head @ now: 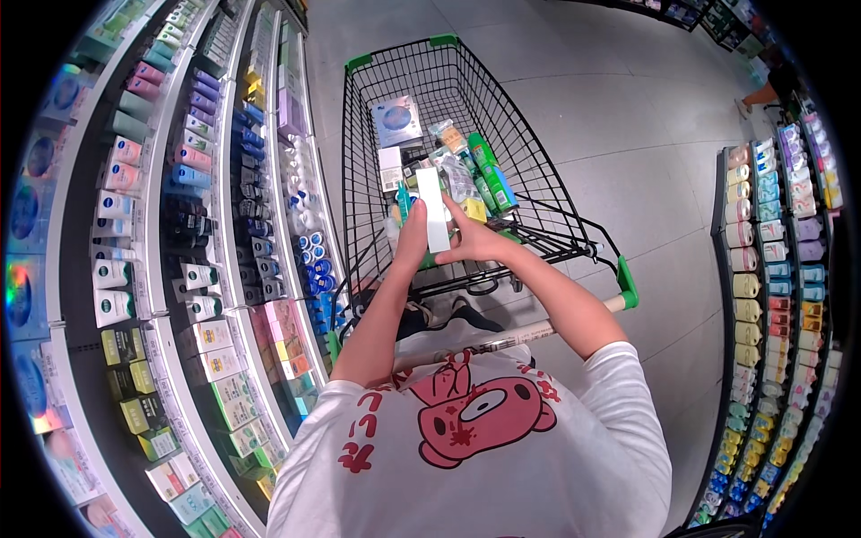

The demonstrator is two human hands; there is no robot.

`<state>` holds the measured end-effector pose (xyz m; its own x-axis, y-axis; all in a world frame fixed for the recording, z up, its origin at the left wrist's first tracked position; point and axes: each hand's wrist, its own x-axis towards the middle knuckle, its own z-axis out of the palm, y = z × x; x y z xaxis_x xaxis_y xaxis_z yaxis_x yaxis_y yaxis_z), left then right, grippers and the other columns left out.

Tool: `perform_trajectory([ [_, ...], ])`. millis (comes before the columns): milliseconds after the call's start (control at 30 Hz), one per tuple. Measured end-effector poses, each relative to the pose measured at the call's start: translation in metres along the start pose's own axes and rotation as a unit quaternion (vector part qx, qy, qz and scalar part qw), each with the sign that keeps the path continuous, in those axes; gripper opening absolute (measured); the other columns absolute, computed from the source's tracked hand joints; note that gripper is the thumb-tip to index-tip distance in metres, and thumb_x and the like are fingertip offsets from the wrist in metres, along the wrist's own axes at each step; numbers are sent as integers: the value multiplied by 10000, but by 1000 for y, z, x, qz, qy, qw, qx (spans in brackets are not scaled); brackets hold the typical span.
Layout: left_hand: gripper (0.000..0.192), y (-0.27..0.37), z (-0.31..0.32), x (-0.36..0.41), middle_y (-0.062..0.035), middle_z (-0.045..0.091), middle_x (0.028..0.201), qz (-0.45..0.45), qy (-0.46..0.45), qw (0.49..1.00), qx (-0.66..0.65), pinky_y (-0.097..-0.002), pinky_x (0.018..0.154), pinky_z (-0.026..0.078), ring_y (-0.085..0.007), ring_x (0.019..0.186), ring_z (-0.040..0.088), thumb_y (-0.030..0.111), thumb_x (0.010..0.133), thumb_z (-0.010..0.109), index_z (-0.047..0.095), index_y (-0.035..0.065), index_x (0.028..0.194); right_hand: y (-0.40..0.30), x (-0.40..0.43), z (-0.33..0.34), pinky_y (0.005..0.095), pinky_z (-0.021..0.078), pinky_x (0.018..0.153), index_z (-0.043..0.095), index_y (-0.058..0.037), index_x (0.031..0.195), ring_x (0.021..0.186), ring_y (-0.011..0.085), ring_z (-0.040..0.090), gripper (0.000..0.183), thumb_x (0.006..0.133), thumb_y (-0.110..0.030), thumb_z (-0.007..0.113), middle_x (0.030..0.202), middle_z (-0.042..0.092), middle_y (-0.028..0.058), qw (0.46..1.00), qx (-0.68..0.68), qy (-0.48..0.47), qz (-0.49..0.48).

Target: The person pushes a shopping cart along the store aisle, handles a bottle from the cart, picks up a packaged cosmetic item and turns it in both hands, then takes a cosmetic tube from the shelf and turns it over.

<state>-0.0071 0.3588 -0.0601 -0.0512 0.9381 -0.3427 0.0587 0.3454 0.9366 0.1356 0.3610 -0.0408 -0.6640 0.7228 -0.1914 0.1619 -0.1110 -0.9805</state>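
Observation:
A slim white box [432, 210] is held upright between both hands above the near end of a black wire shopping cart [538, 168]. My left hand [412, 235] grips its left side, thumb along the edge. Around its right side and lower end are the fingers of my right hand [474, 235]. In the cart below lie a large pale-blue box [396, 121], a smaller white box [390, 168], a green spray can [490, 168], a yellow box [474, 210] and a teal bottle [403, 200]. Some goods are hidden behind my hands and the box.
Shelves [161, 316] of tubes, jars and boxed goods run close along the left. Another shelf unit [733, 269] with bottles stands at the right, across the grey tiled floor [646, 188]. The cart handle [498, 339] crosses before my body. A person's leg [760, 96] shows at far upper right.

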Motion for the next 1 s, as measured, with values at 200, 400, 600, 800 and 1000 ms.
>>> perform_trajectory([
  [200, 472, -5, 1, 3, -122, 476, 947, 20, -4, 999, -32, -264, 744, 344, -179, 848, 459, 360, 843, 206, 396, -19, 1051, 1, 1, -1, 215, 393, 565, -74, -69, 1242, 607, 115, 474, 1004, 589, -202, 676, 872, 426, 97, 1000, -1, -5, 3],
  [400, 472, -13, -3, 8, -132, 470, 965, 12, -19, 1000, -9, -272, 766, 330, -197, 866, 453, 360, 840, 224, 390, -27, 1053, 10, 5, -1, 225, 392, 591, -60, -67, 1246, 629, 140, 485, 966, 622, -277, 647, 853, 420, 96, 1000, 7, 1, 10],
  [600, 483, -13, -2, 7, -143, 465, 983, 23, -11, 1000, 3, -272, 782, 317, -208, 892, 444, 371, 837, 230, 387, -24, 1067, 8, 4, -2, 229, 379, 607, -50, -61, 1246, 647, 139, 453, 973, 615, -286, 656, 846, 424, 93, 1000, -5, 0, 16],
  [800, 486, -11, -2, 6, -144, 468, 980, 23, -8, 1000, 8, -269, 783, 316, -207, 894, 445, 375, 836, 234, 382, -21, 1077, 11, 5, -1, 226, 374, 594, -43, -64, 1248, 646, 133, 450, 1001, 587, -280, 678, 850, 426, 95, 1000, -16, 10, 5],
  [1000, 487, -11, -2, 6, -144, 471, 983, 14, -9, 1000, 13, -270, 784, 316, -207, 900, 446, 374, 836, 236, 379, -22, 1081, 14, 6, 0, 227, 376, 599, -45, -66, 1248, 648, 134, 451, 1022, 569, -276, 689, 851, 431, 96, 1000, -18, 15, -2],
])
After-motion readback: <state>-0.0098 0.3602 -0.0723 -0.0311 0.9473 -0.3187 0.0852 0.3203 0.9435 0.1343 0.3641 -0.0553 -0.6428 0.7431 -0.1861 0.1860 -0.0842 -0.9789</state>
